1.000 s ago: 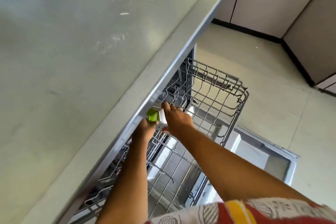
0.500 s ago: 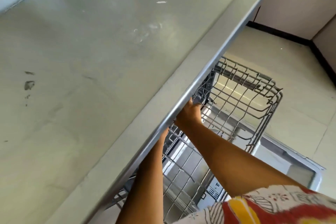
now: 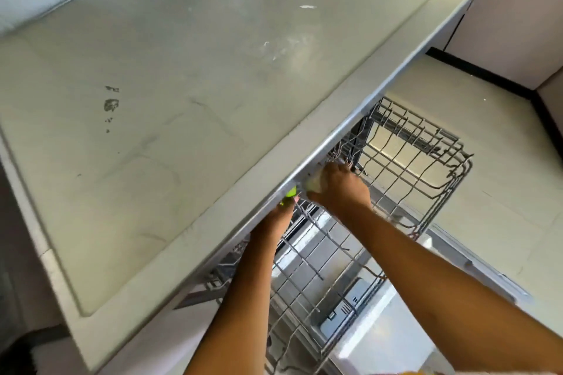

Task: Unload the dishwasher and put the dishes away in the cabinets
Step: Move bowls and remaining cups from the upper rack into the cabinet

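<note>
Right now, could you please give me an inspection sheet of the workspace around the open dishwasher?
Surface: grey countertop, scuffed, with dark marks towards its left side.
Job's things: wire upper rack pulled out; green item and pale item at the counter edge, both too blurred to identify; dishwasher door open below the rack.
Clutter: nothing seen.
Grippers: left hand holds the green item; right hand holds the pale item.
Cables: nothing seen.
Surroundings: pale floor; beige cabinets beyond it.
</note>
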### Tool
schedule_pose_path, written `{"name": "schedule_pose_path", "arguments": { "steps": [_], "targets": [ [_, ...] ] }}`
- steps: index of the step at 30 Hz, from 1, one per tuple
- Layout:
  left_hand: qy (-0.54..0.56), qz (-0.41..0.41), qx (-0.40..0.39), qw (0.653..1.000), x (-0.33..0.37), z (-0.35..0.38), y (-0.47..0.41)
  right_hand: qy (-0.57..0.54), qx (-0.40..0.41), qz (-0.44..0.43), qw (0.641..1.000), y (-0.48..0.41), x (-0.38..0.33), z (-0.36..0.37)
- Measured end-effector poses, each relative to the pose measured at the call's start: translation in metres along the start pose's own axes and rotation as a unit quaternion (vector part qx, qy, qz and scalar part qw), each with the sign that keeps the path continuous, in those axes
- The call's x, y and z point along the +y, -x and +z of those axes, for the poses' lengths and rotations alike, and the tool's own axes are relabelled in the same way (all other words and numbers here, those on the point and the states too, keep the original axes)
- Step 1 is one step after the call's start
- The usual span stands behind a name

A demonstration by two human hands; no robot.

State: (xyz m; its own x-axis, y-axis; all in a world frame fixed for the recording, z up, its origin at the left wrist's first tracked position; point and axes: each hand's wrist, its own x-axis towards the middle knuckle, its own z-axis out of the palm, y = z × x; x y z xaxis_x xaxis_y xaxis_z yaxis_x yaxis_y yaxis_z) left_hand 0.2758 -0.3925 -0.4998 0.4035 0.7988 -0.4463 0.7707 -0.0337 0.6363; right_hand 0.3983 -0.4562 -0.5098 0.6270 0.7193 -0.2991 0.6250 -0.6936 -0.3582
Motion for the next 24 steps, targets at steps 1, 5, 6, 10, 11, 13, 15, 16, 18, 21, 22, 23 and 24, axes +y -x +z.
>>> {"name": "schedule_pose_path", "arguments": {
  "steps": [1, 5, 6, 10, 11, 13, 15, 16, 18, 21, 22, 23, 24],
  "targets": [
    [0.004, 0.021, 0.017, 1.0, 0.002, -0.005, 0.015, -0.008, 0.004, 0.005, 1.0, 0.014, 0.004, 0.003],
    [-0.013, 0.059, 0.022, 0.998, -0.02, -0.008, 0.068, -0.078, -0.013, 0.029, 0.996, 0.078, 0.012, 0.002],
    [-0.021, 0.06, 0.021, 0.998, -0.028, -0.006, 0.078, -0.085, -0.02, 0.033, 0.996, 0.092, 0.012, -0.002],
    [-0.033, 0.082, 0.027, 0.996, -0.05, -0.014, 0.148, -0.09, -0.04, 0.016, 0.995, 0.157, 0.002, -0.026],
    [-0.026, 0.086, 0.025, 0.996, -0.053, -0.019, 0.167, -0.095, -0.04, 0.004, 0.995, 0.172, -0.002, -0.034],
    [-0.001, 0.12, 0.032, 0.992, -0.06, -0.039, 0.208, -0.119, -0.029, -0.019, 0.992, 0.207, -0.014, -0.054],
    [0.028, 0.155, 0.039, 0.987, -0.065, -0.066, 0.247, -0.165, -0.007, -0.035, 0.986, 0.241, -0.031, -0.074],
    [0.036, 0.171, 0.053, 0.983, -0.068, -0.08, 0.264, -0.19, 0.005, -0.044, 0.981, 0.256, -0.04, -0.082],
    [0.046, 0.189, 0.097, 0.976, -0.071, -0.118, 0.301, -0.24, 0.015, -0.075, 0.968, 0.288, -0.066, -0.097],
    [0.139, 0.175, 0.165, 0.961, -0.073, -0.176, 0.346, -0.316, 0.012, -0.129, 0.94, 0.325, -0.116, -0.115],
    [0.191, 0.162, 0.191, 0.949, -0.072, -0.198, 0.361, -0.35, 0.004, -0.141, 0.926, 0.336, -0.14, -0.123],
    [0.247, 0.15, 0.206, 0.935, -0.069, -0.216, 0.374, -0.403, -0.019, -0.141, 0.904, 0.345, -0.161, -0.13],
    [0.303, 0.145, 0.22, 0.916, -0.065, -0.236, 0.388, -0.463, -0.052, -0.143, 0.873, 0.355, -0.188, -0.138]
  ]
}}
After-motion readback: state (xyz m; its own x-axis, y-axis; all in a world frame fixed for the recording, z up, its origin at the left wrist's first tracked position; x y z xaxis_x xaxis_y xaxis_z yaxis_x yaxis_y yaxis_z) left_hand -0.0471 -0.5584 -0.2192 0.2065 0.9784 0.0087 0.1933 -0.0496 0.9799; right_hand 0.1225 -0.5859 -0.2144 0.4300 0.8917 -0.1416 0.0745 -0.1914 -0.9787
